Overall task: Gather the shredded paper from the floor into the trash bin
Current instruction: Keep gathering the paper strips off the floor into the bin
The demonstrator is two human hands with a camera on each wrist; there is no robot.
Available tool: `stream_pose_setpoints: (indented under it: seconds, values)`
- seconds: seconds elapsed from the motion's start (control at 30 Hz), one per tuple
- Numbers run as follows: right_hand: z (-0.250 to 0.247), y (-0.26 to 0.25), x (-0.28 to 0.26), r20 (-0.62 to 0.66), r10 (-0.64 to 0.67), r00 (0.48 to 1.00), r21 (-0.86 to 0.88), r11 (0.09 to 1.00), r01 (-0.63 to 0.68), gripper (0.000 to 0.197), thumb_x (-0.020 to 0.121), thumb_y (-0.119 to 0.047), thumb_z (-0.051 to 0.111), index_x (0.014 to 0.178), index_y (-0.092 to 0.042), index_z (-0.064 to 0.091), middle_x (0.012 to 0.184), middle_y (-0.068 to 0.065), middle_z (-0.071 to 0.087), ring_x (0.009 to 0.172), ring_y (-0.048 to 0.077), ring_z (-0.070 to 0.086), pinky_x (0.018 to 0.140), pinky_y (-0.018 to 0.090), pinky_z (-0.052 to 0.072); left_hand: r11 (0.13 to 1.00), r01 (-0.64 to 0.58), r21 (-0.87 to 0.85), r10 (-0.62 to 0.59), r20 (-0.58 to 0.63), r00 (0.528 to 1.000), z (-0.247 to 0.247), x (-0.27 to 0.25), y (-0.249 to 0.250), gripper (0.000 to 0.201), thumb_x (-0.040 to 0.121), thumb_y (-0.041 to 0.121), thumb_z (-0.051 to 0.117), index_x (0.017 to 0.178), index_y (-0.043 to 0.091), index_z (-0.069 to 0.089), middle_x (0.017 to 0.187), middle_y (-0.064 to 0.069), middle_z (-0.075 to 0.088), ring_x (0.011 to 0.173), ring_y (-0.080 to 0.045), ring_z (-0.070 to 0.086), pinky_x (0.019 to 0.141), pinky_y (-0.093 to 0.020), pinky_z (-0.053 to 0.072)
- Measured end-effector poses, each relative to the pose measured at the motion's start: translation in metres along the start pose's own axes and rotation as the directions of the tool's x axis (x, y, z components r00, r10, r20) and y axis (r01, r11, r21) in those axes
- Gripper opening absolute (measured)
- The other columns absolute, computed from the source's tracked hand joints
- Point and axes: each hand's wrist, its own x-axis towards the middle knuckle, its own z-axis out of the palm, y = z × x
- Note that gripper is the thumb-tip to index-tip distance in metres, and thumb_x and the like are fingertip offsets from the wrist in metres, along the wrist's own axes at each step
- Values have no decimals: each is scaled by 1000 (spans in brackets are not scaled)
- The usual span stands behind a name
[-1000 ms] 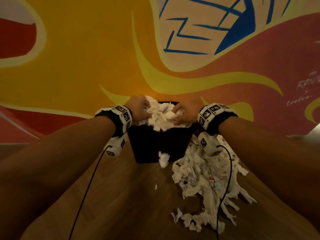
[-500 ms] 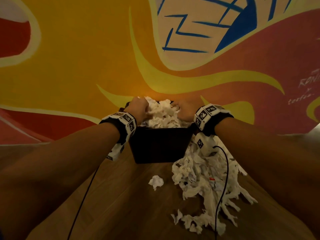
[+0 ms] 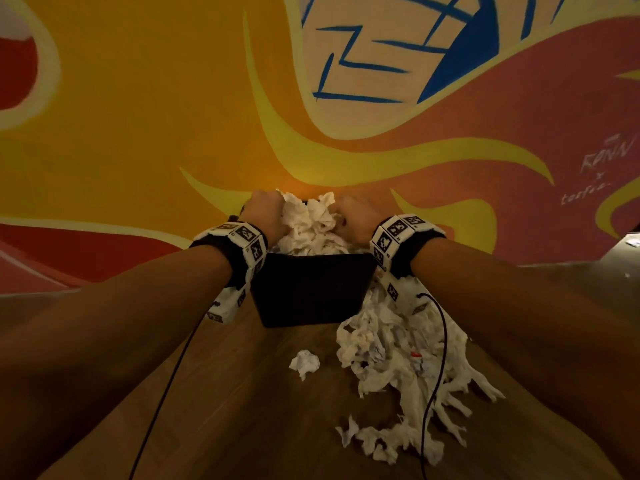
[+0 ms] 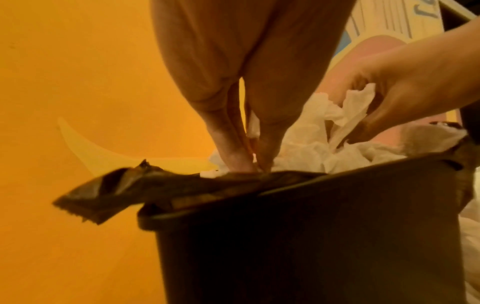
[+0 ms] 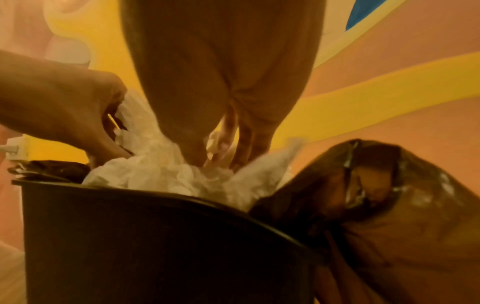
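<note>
A black trash bin [image 3: 311, 292] stands on the wooden floor against the painted wall, heaped with white shredded paper [image 3: 308, 226]. Both hands are sunk into that heap from above. My left hand [image 3: 263, 213] is on its left side, fingers pointing down into the paper [image 4: 249, 162] with a strip caught between thumb and fingers. My right hand [image 3: 356, 216] digs in on the right, fingers [image 5: 221, 158] curled among the shreds. A large pile of shredded paper [image 3: 398, 358] lies on the floor to the right of the bin. A small clump [image 3: 304, 363] lies in front of it.
A black liner bag [image 4: 103, 193] hangs loose over the bin's rim and bulges out at the right [image 5: 363, 195]. The mural wall [image 3: 173, 98] is directly behind the bin. Thin black cables [image 3: 433, 375] run from both wrists across the floor and the pile.
Both hands have come down from above the rim with the wad of paper and now sit deeper in the bin. One clump dropped from the wad onto the floor in front.
</note>
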Motion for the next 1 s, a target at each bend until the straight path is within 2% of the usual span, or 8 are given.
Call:
stream_pose_setpoints:
  seconds: [0.17,0.3,0.47,0.67,0.77,0.83,0.93,1.0]
  values:
    - [11,-3,5,153,13,988,89,996,-27,32,99,-27,39,75,-7,46,79,12,50,76,26,48,71,35,35,998,-57,37,54,66,996,4,2,5,9,91,12,58,88,4,55,99,-19,56,87,-32,56,68,-33,44]
    - [19,1,10,318,71,945,125,985,-116,45,103,-38,22,89,-5,48,98,22,53,92,31,52,81,38,37,990,-144,6,141,189,972,9,-3,6,21,94,18,51,91,2,65,97,-15,64,84,-30,60,77,-36,53]
    - [27,9,16,451,157,879,72,975,-211,47,105,-36,15,92,-3,46,120,31,53,94,32,53,87,35,38,984,-156,81,124,307,943,15,-1,5,40,98,18,42,61,6,42,62,-8,40,57,-20,38,61,-29,35]
    - [29,6,22,447,171,878,9,981,-196,40,104,-27,32,114,2,57,114,21,56,103,32,55,90,35,44,994,-98,47,69,425,902,20,1,10,26,98,19,41,77,8,49,73,-8,46,68,-23,44,63,-29,35]
    - [23,12,18,369,118,922,44,989,-144,42,100,-28,46,132,-1,52,133,16,54,108,31,56,88,30,44,998,-60,-32,68,414,908,15,3,4,35,98,15,43,63,11,41,64,-5,41,56,-18,36,54,-26,29]
    - [18,18,13,279,70,958,104,989,-103,40,94,-31,58,127,-8,56,132,8,54,112,27,55,87,28,42,996,-51,-71,73,350,934,8,2,-1,41,95,13,49,56,13,35,55,-4,34,50,-18,31,50,-25,25]
    - [11,25,6,134,37,990,189,980,-62,12,89,-28,66,96,-19,61,104,-1,58,85,13,52,78,25,35,986,-33,-165,74,245,967,-8,0,-5,44,91,10,54,53,14,32,52,-5,28,48,-20,25,51,-28,23]
    - [5,27,0,85,38,996,222,974,-56,32,85,-27,70,112,-13,62,119,6,59,95,15,54,77,23,37,979,-15,-205,49,162,986,-20,1,-7,40,84,3,54,53,14,31,53,-6,28,50,-21,25,52,-30,22]
